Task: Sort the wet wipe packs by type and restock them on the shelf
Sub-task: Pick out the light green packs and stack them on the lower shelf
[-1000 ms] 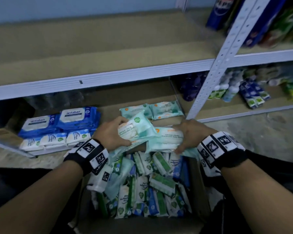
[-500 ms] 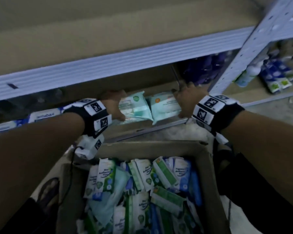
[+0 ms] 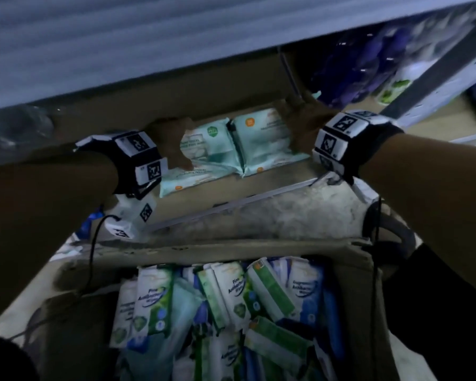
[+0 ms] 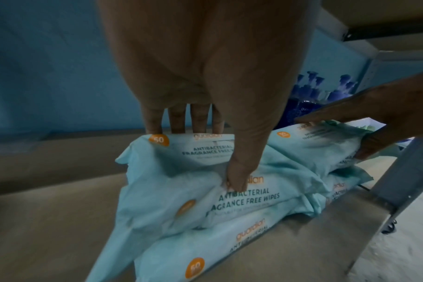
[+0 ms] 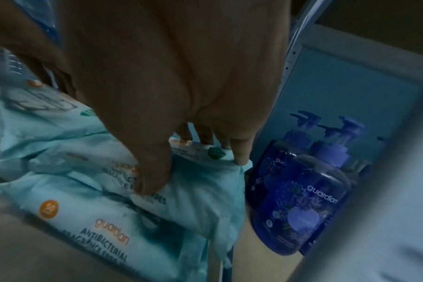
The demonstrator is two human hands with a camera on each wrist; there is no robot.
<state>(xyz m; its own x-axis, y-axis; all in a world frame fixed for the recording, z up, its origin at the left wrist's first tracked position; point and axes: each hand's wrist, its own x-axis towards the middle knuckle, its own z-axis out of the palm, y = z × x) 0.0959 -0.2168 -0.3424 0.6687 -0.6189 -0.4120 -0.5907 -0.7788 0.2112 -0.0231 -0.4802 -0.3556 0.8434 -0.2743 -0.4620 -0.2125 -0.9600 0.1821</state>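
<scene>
Both hands, left hand (image 3: 173, 141) and right hand (image 3: 302, 125), each grip a teal wipes pack (image 3: 261, 138) on the lower shelf (image 3: 231, 193), mid-placement; release should follow.

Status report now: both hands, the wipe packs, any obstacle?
Left hand grips teal Guardian pack. Right hand grips second pack. Both atop shelf stacks. Pump bottles close right.

Small print on box packs (image 3: 239, 292) blurred, lower packs cropped.

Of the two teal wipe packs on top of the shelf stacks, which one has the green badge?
The left-hand top pack, gripped by the left hand. The top pack beside it, under the right hand, shows an orange badge.
</scene>
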